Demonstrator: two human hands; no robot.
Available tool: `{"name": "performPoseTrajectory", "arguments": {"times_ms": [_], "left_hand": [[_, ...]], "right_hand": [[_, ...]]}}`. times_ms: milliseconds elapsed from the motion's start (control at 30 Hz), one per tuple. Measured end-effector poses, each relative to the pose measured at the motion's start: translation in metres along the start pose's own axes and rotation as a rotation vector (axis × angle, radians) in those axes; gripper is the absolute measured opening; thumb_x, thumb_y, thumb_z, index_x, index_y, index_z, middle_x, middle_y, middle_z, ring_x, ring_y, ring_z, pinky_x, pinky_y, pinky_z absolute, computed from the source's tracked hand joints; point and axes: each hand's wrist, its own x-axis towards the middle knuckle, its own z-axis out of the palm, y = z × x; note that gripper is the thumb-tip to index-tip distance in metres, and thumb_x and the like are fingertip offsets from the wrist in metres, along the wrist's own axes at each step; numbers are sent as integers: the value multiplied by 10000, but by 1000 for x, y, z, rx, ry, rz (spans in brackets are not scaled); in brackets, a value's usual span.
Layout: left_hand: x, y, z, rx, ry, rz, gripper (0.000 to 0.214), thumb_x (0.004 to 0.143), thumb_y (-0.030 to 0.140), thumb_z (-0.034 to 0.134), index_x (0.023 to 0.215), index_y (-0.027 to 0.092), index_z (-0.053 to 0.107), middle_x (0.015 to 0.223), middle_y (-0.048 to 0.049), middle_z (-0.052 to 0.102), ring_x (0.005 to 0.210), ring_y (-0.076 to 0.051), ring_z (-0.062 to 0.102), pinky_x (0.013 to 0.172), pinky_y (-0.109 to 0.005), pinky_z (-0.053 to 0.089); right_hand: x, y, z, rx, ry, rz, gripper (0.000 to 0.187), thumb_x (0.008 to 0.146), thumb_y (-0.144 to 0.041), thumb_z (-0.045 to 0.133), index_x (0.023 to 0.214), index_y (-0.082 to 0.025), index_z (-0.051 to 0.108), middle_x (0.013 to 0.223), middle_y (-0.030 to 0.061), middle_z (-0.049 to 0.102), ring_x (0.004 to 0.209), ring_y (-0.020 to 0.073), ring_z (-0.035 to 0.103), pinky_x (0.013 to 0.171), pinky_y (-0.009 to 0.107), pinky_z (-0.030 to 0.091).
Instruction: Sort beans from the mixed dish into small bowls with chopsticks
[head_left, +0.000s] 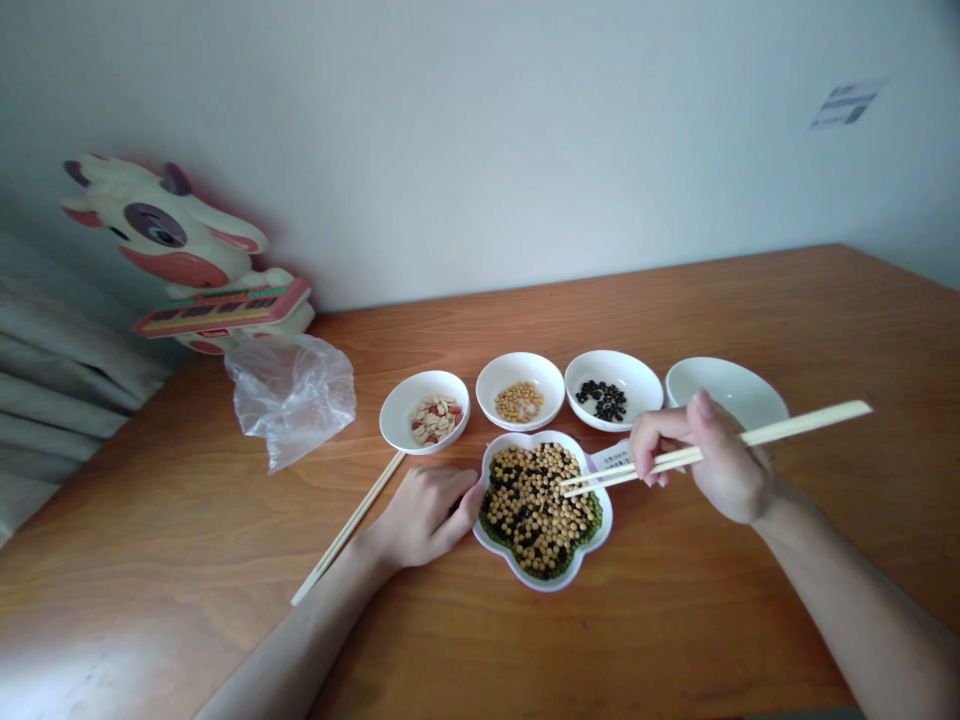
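My right hand is shut on a pair of light wooden chopsticks, whose tips reach over a white flower-shaped dish. That dish holds mixed yellow soybeans, black beans and green mung beans. My left hand lies curled on the table, its fingertips against the dish's left rim. Behind them stand small white bowls of peanut pieces, soybeans and black beans. Another white dish is partly hidden behind my right hand.
A single wooden chopstick lies on the wooden table and passes under my left wrist. A crumpled plastic bag sits at the left. A cow-shaped toy leans against the wall, with a grey curtain below it.
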Motion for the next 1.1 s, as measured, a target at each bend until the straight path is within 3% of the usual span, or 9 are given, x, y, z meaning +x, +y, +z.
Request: {"name": "performPoseTrajectory", "arguments": {"times_ms": [167, 233, 333, 433, 633, 800, 1100], "left_hand": [[1, 2, -1, 11, 9, -5, 366, 1095, 328, 332, 769, 200, 438, 716, -15, 574, 622, -144, 486, 631, -307, 341], [1, 2, -2, 3, 7, -5, 368, 1095, 329, 331, 769, 199, 443, 716, -17, 578, 622, -144, 492, 630, -303, 343], [0, 1, -2, 7, 4, -2, 380, 1100, 340, 318, 769, 199, 440, 713, -15, 574, 619, -144, 485, 631, -299, 343], [0, 0, -1, 19, -2, -3, 389, 1104, 350, 308, 767, 200, 432, 710, -14, 569, 615, -144, 478, 632, -296, 344], [-1, 1, -1, 17, 4, -3, 384, 1102, 340, 320, 768, 198, 444, 715, -12, 573, 614, -140, 468, 629, -297, 349], [0, 1, -1, -8, -2, -4, 372, 1101, 329, 325, 769, 198, 433, 714, -8, 562, 615, -138, 463, 629, -302, 341], [0, 1, -1, -32, -14, -3, 354, 1101, 330, 318, 784, 202, 408, 729, -8, 555, 634, -145, 480, 644, -304, 331]], "right_hand": [[6, 8, 19, 166, 428, -183, 849, 1025, -722, 104, 687, -220, 700, 632, 92, 619, 585, 226, 572, 544, 362, 421], [11, 14, 28, 116, 501, -191, 806, 1024, -727, 137, 743, -221, 698, 672, 91, 635, 617, 231, 580, 552, 360, 418], [14, 18, 34, 17, 481, -153, 805, 1010, -754, 159, 818, -212, 721, 771, 109, 683, 699, 252, 623, 591, 373, 443], [11, 14, 26, 59, 428, -171, 801, 1014, -748, 177, 749, -217, 716, 663, 89, 639, 628, 238, 587, 570, 371, 419], [1, 5, 1, 59, 140, -44, 845, 1017, -751, 140, 696, -210, 705, 648, 83, 638, 598, 209, 567, 573, 354, 428], [-1, 6, 0, -75, -85, -11, 871, 1002, -771, 88, 729, -190, 677, 649, 69, 636, 597, 191, 590, 577, 326, 467], [2, -1, 10, -103, -116, 10, 873, 993, -787, 85, 745, -177, 658, 653, 54, 637, 607, 175, 608, 589, 295, 484]]}}
